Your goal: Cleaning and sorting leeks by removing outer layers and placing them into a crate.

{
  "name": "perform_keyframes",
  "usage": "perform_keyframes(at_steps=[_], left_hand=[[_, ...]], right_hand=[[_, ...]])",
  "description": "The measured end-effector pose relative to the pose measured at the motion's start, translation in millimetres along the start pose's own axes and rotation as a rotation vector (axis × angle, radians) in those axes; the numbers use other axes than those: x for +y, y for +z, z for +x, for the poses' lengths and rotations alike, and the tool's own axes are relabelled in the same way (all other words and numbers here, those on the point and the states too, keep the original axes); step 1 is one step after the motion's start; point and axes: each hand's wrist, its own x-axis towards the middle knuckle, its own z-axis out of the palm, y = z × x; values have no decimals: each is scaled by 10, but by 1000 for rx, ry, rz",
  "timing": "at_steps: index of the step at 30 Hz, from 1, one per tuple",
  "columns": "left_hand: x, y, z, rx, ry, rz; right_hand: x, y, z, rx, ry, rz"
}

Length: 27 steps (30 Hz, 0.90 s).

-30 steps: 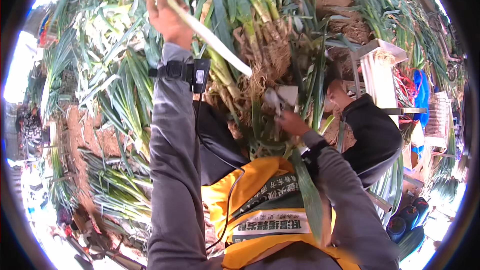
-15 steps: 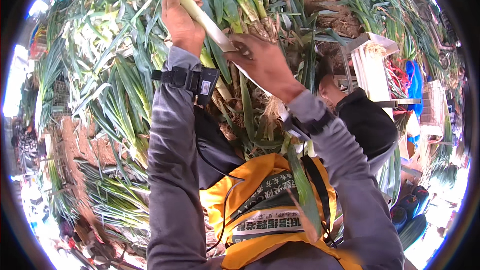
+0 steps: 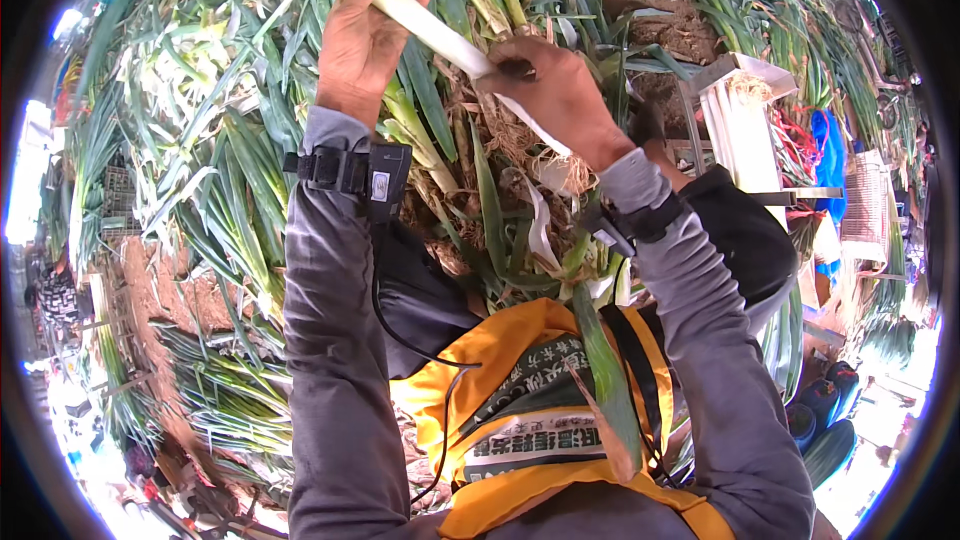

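Observation:
My left hand [image 3: 362, 32] is raised and closed around the upper part of a long leek [image 3: 430, 28] with a white stalk and green top. My right hand [image 3: 558, 98] grips the lower white stalk near its root end [image 3: 568, 172], where a loose outer skin hangs down. Both forearms wear grey sleeves with black wrist straps [image 3: 350, 170]. A pile of leeks [image 3: 230, 140] with green leaves and soil-covered roots lies behind and under the hands.
A white crate [image 3: 745, 130] holding trimmed white stalks stands at the right. More leek bundles [image 3: 215, 395] lie on brown earth at the lower left. A yellow apron [image 3: 540, 420] covers my front. Blue items [image 3: 830, 155] sit at the right edge.
My left hand has lifted the leek higher. My right hand came up from the root pile and took hold of the stalk, then slid down toward the root end.

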Motion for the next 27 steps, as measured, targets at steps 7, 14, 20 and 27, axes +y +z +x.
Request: perform_keyframes(at_steps=[7,14,20,27], left_hand=[[-137,74,29,-119,-44,62],[-162,43,16,-110,-87,74],[-178,4,6,-89,-110,59],[-285,-66,22,-19,-109,86]], right_hand=[[54,-114,-9,-205,200,136],[66,-56,-100,-200,213,131],[96,-13,-126,-241,144,93],[21,135,-243,-156,11,-305]])
